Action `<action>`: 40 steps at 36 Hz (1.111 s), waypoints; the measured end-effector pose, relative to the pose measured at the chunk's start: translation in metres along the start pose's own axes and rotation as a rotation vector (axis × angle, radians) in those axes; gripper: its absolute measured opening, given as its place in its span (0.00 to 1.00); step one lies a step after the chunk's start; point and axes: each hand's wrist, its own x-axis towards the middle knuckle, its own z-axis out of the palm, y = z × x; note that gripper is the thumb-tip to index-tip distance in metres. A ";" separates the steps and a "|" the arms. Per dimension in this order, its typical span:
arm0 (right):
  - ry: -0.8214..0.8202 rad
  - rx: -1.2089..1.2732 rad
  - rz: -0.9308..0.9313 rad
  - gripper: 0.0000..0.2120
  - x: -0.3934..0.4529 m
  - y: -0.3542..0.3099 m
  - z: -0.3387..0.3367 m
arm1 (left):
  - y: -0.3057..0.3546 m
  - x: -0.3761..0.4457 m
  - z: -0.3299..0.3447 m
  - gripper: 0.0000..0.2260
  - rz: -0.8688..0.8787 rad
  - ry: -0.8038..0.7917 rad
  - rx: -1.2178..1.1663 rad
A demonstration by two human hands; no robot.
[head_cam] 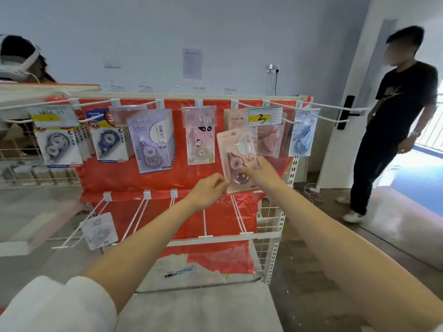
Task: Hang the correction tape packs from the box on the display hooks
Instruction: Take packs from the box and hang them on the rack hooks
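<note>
Two hands (211,190), one pink pack (237,159) held, one pen (178,271) on the low shelf, two bystanders (393,116).

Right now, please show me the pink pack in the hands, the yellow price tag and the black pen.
pink pack (236,149), head view, card front.
price tag (262,119), head view, yellow centre.
pen (178,272), head view, barrel.

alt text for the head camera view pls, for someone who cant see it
Two bare hands hold a pink correction tape pack up before a red display rack: right hand grips its side, left hand pinches its lower corner. Other packs hang from white hooks along the top row; a person in dark clothes stands at right.
</note>
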 end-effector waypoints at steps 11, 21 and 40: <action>0.121 0.083 -0.029 0.19 0.008 0.002 -0.021 | -0.009 -0.001 0.003 0.01 0.183 0.017 0.175; 0.208 0.147 0.017 0.09 0.011 0.018 -0.024 | -0.014 0.001 0.002 0.03 0.256 0.036 0.234; 0.086 -0.370 0.161 0.16 0.083 0.028 -0.001 | -0.045 0.052 -0.013 0.07 0.362 -0.078 0.353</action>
